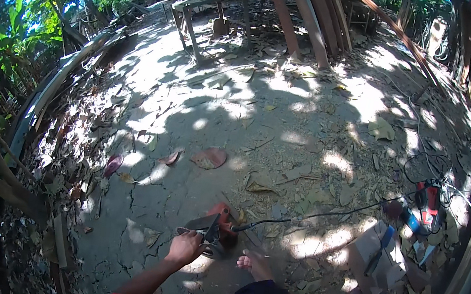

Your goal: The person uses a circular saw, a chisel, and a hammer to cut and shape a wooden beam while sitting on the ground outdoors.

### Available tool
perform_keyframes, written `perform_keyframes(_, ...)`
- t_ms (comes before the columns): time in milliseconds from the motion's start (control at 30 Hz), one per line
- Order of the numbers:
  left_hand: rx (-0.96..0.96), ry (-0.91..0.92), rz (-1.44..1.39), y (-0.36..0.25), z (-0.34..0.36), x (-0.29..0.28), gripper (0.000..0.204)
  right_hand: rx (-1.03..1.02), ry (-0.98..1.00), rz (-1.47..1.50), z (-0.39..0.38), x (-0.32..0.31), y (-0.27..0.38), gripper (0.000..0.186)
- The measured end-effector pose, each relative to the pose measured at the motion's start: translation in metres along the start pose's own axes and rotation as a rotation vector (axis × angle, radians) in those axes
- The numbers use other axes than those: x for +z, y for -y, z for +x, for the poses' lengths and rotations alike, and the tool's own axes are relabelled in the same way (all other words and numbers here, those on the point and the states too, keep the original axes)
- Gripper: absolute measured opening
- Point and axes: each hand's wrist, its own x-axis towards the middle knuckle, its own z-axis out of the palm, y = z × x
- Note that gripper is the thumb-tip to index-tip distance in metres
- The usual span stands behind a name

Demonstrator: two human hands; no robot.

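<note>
A red-and-black corded power tool (224,220) rests low in front of me, with a dark flat part on its left side. My left hand (186,246) is closed over the near left edge of that dark part. The tool's exact kind cannot be made out. My right hand (255,265) is just right of and nearer than the tool, apart from it. Its fingers are curled in, with nothing seen in them. From the tool's right end, a black cord (321,216) runs across the ground to the right.
Another red-and-black power tool (429,205) lies among tangled cables at right. Nearby are a flat brown sheet (366,247) and a blue-and-black hand tool (379,249). Long timbers (307,17) lean on a wooden frame ahead. A wooden bench (197,8) stands far left. Dry leaves (209,158) litter the dirt.
</note>
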Motion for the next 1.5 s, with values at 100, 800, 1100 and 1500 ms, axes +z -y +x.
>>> perform_keyframes(100, 0.040, 0.148, 0.075, 0.017, 0.005, -0.003, 0.031, 0.077, -0.002, 0.182, 0.038, 0.011, -0.032, 0.047)
perform_keyframes(800, 0.480, 0.330, -0.180, -0.129, 0.032, -0.068, 0.038, -0.191, 0.478, 1.292, -0.110, -0.041, -0.004, 0.061)
perform_keyframes(1100, 0.564, 0.186, -0.251, -0.165, 0.014, -0.017, 0.030, -0.441, -0.354, 1.539, -0.136, -0.044, 0.061, 0.052)
perform_keyframes(1500, 0.537, 0.378, -0.582, -0.186, 0.013, 0.004, 0.027, -0.598, -0.468, 1.650, -0.232, -0.005, 0.058, 0.058)
